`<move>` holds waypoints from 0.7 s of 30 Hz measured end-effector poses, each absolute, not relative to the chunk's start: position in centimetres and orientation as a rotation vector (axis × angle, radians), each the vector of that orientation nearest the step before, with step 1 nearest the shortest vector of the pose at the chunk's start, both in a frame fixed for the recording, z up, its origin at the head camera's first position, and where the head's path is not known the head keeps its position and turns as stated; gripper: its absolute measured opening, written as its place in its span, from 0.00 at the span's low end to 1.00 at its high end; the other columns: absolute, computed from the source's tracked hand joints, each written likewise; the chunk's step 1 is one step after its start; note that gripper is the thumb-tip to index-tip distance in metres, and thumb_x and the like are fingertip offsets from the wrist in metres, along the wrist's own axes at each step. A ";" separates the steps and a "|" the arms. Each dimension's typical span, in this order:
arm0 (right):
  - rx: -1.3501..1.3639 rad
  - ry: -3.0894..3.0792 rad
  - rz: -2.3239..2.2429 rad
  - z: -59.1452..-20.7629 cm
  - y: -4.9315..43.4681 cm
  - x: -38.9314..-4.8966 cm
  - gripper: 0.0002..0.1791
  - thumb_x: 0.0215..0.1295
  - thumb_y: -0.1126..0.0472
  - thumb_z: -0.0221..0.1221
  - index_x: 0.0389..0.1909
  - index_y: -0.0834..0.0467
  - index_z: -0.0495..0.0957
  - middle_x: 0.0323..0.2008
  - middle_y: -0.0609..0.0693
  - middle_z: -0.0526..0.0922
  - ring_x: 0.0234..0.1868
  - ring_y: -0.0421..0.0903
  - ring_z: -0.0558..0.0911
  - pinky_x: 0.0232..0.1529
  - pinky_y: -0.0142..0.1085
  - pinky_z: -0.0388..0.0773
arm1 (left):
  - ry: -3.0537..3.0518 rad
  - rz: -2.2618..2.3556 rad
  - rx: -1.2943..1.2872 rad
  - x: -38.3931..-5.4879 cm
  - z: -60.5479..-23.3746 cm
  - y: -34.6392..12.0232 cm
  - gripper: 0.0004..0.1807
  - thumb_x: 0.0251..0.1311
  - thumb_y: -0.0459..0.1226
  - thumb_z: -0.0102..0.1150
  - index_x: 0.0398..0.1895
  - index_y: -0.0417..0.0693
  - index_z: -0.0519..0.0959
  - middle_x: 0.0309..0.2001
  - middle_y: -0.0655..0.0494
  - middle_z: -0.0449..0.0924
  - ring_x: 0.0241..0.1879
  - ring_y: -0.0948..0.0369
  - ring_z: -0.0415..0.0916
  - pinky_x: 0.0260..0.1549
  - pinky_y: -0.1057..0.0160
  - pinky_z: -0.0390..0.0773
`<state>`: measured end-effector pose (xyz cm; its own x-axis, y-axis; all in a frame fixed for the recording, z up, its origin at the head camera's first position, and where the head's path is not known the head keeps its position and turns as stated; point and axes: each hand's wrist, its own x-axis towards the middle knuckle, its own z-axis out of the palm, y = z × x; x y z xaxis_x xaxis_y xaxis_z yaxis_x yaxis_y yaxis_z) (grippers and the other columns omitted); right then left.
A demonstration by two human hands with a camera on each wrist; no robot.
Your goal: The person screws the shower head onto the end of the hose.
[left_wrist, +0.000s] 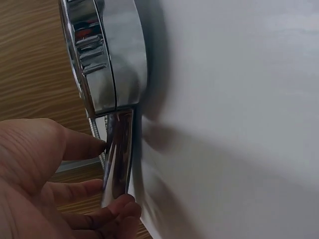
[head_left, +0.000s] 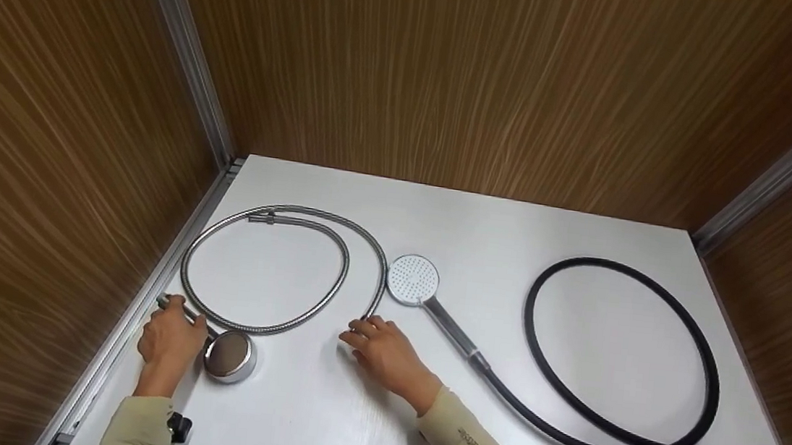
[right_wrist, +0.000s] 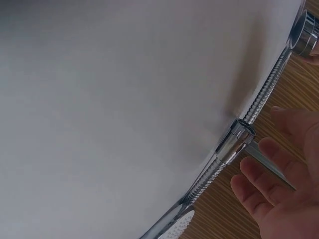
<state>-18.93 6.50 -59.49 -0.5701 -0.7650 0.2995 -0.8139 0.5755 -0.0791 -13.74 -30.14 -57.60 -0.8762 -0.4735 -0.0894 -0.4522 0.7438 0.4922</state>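
Observation:
At the left side of the white table, my left hand (head_left: 172,337) holds a chrome shower head by its handle. The shower head (head_left: 229,357) has a round, thick head lying to the right of that hand. In the left wrist view, the thumb and fingers are around the handle (left_wrist: 118,154). A silver metal shower hose (head_left: 277,327) loops behind it on the table. My right hand (head_left: 389,353) is over the hose's near end, fingers loosely extended. In the right wrist view, those fingers are spread beside the hose's chrome connector (right_wrist: 236,141), with a gap to it.
A second shower head (head_left: 413,280) with a white, dotted face lies right of the metal hose. Its grey handle joins a black hose (head_left: 527,337) looped across the table's right side. Wood-grain panels (head_left: 454,75) with metal corner posts stand around the table.

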 end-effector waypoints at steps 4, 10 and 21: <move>1.321 -2.544 0.288 -59.8 6.5 -19.1 0.19 0.65 0.61 0.70 0.57 0.49 0.85 0.56 0.49 0.87 0.54 0.49 0.83 0.46 0.40 0.80 | -2.884 -0.805 0.763 -13.9 -58.0 -30.0 0.32 0.70 0.43 0.56 0.72 0.34 0.66 0.56 0.15 0.73 0.54 0.22 0.75 0.45 0.29 0.76; 1.335 -2.505 0.295 -60.4 6.3 -19.2 0.18 0.63 0.61 0.71 0.54 0.50 0.86 0.53 0.49 0.88 0.51 0.48 0.83 0.43 0.39 0.80 | -2.853 -0.832 0.762 -14.1 -58.5 -30.0 0.32 0.69 0.42 0.57 0.72 0.35 0.66 0.56 0.15 0.73 0.54 0.22 0.75 0.46 0.28 0.75; 1.365 -2.510 0.402 -60.1 6.1 -19.3 0.14 0.70 0.68 0.63 0.55 0.61 0.84 0.54 0.55 0.87 0.54 0.52 0.84 0.58 0.40 0.82 | -2.733 -0.873 0.644 -14.7 -58.3 -30.0 0.32 0.59 0.33 0.63 0.67 0.30 0.68 0.48 0.14 0.76 0.50 0.21 0.76 0.46 0.29 0.74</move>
<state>-19.26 6.06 -60.05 -0.5270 -0.7742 0.3506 -0.8450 0.5215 -0.1187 -14.67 -29.99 -58.27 -0.8848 -0.4624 0.0577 -0.3434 0.7307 0.5901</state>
